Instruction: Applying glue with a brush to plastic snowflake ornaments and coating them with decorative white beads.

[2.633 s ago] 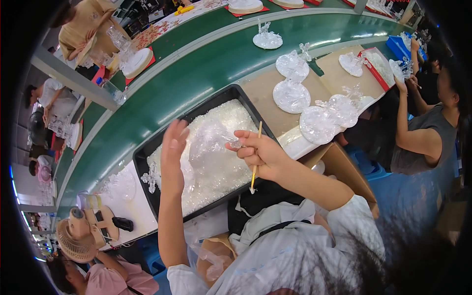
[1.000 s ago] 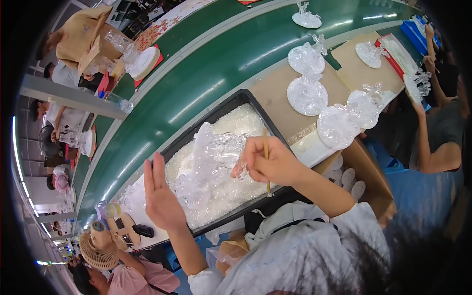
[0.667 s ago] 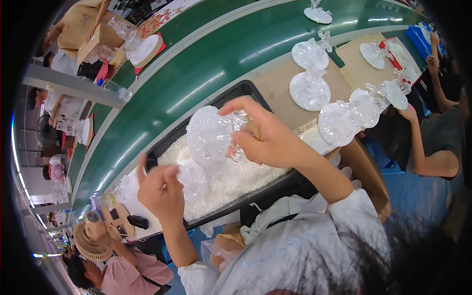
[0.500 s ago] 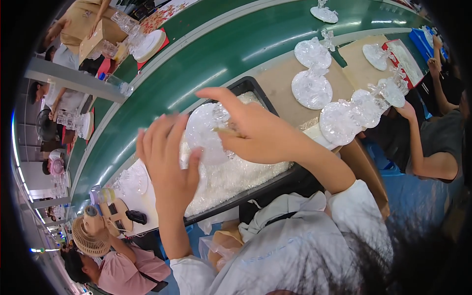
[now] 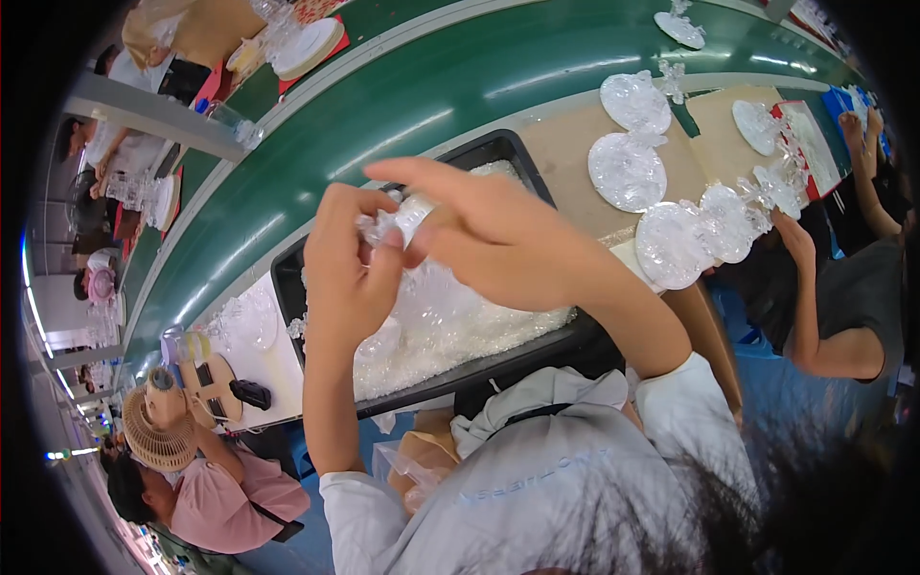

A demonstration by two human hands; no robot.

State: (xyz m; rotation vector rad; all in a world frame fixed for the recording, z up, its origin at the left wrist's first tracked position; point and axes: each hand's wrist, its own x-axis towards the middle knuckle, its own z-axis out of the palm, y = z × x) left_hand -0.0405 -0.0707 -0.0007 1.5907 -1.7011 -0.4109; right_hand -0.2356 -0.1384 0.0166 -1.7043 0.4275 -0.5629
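Observation:
Over the black tray (image 5: 522,163), both my hands are closed around a clear, sparkly ornament with a white part (image 5: 412,217). The left hand (image 5: 347,264) pinches its clear end between thumb and fingers. From the other side, my right hand (image 5: 489,230) grips the white part with thumb and curled fingers, its index finger stretched out over the top. Much of the piece is hidden by the fingers. White glittering granules (image 5: 450,350) fill the tray below.
White sparkly discs with clear figures (image 5: 628,172) stand on cardboard at the right, beside a co-worker's arm (image 5: 805,278). More clear pieces (image 5: 251,321) lie left of the tray. A green conveyor belt (image 5: 383,129) runs behind. A person in pink (image 5: 230,498) sits lower left near a fan (image 5: 161,412).
My left hand has come in from beside the white disc and closed on the clear end. The disc face seen earlier is now mostly hidden, and the view has shifted slightly.

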